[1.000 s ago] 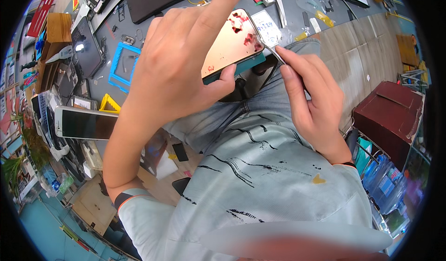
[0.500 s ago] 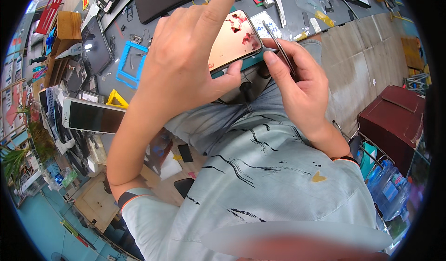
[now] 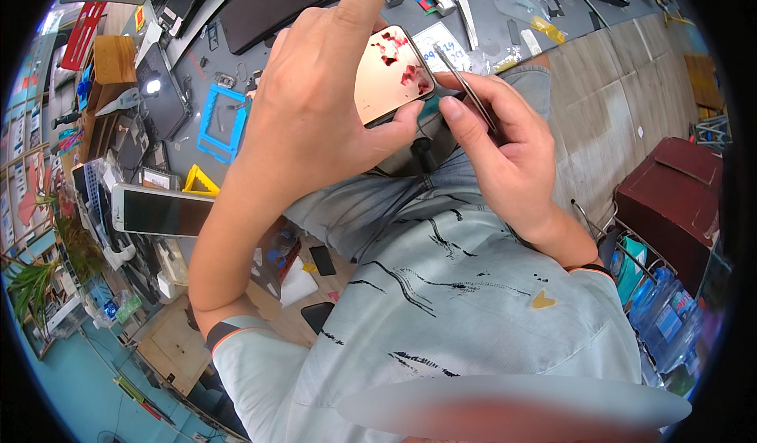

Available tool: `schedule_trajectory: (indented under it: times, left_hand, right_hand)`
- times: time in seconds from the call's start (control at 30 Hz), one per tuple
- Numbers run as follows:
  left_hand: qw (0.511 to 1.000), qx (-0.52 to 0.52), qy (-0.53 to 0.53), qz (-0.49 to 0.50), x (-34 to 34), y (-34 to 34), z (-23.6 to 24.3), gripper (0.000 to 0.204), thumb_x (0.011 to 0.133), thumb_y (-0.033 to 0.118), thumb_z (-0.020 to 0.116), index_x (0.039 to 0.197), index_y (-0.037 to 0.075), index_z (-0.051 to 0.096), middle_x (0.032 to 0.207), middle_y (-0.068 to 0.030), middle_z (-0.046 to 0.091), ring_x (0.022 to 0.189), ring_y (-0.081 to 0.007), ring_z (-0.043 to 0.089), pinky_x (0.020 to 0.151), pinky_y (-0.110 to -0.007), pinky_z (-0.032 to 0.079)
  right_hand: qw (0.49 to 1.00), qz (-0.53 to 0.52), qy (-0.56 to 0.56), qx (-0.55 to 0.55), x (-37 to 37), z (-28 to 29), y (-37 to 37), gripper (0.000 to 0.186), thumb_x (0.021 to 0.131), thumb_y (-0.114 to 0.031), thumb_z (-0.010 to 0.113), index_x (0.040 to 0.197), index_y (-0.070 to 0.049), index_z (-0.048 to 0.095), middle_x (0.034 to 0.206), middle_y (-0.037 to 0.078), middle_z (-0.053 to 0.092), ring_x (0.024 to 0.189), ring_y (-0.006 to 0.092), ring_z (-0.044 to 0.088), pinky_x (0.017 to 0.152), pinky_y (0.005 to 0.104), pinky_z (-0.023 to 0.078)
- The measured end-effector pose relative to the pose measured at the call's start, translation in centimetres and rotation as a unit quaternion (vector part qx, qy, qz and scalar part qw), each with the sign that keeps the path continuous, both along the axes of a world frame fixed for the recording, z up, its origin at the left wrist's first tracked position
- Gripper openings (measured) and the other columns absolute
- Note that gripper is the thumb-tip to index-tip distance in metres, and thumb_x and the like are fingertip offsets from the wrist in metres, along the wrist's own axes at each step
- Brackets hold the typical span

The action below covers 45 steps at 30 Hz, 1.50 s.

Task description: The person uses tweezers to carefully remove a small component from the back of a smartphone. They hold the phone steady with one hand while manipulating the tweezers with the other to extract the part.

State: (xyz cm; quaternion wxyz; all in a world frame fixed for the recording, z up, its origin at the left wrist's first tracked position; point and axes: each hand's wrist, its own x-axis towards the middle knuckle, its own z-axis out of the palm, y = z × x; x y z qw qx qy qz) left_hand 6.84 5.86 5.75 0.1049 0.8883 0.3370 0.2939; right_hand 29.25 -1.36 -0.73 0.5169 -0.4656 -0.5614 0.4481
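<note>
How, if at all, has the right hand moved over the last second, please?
Yes: judged against the white card, the right hand has shifted leftward in the picture, closer to that card.

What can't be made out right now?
Head view:
Left part of the gold panel: hidden behind the left hand.
Left index fingertip: cut off by the upper edge.
Rear end of the metal tool: hidden by the right hand.
Pale oval at the bottom: too blurred to identify.
</note>
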Motion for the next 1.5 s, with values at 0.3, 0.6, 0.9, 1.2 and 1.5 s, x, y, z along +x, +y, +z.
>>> schedule_trajectory:
  times: [0.3,0.6,0.9,1.2,1.5]
  left_hand:
    - [0.999,0.030,-0.036,0.001,0.5,-0.1,-0.3,0.118,0.072,0.011,0.092,0.173,-0.012,0.036,0.111,-0.0190,0.074,0.096,-0.0340,0.071,0.090,-0.042,0.059]
    - [0.999,0.017,-0.042,0.016,0.4,-0.6,-1.0,0.119,0.071,0.007,0.093,0.173,-0.012,0.034,0.111,-0.0191,0.074,0.096,-0.0337,0.071,0.089,-0.042,0.060]
    - [0.996,0.062,-0.056,0.007,0.3,-0.2,-2.3,0.120,0.071,0.007,0.093,0.173,-0.014,0.032,0.147,-0.0266,0.068,0.099,-0.0341,0.072,0.090,-0.041,0.061]
    - [0.998,0.034,-0.059,0.004,0.3,-0.3,-2.0,0.118,0.073,0.007,0.092,0.172,-0.014,0.033,0.169,-0.0287,0.054,0.104,-0.0339,0.073,0.093,-0.042,0.061]
    - [0.998,0.037,-0.060,0.002,0.1,-0.4,-2.3,0.117,0.073,0.007,0.092,0.172,-0.013,0.034,0.166,-0.0279,0.055,0.104,-0.0341,0.073,0.093,-0.042,0.060]
  right_hand:
    - [0.968,0.030,-0.217,0.125,1.7,2.1,-0.8,0.037,0.107,0.004,0.069,0.144,0.007,0.072,0.096,0.011,0.066,0.079,0.0185,0.062,0.068,0.0317,0.050]
    - [0.939,0.011,-0.274,0.205,0.9,1.4,-1.6,0.047,0.095,0.013,0.076,0.141,0.005,0.074,0.097,0.013,0.067,0.074,0.0244,0.065,0.063,0.0358,0.055]
    - [0.914,0.003,-0.342,0.219,1.1,1.3,-1.8,0.059,0.086,0.014,0.080,0.143,-0.003,0.078,0.101,0.011,0.061,0.074,0.0216,0.064,0.063,0.0339,0.054]
    - [0.905,0.020,-0.369,0.212,1.6,1.7,-2.1,0.061,0.086,0.012,0.084,0.144,-0.003,0.077,0.105,0.010,0.055,0.075,0.0203,0.058,0.061,0.0323,0.051]
    - [0.904,0.005,-0.346,0.252,1.4,0.8,-1.9,0.063,0.081,0.019,0.079,0.142,0.002,0.076,0.113,0.013,0.061,0.079,0.0227,0.064,0.067,0.0337,0.056]
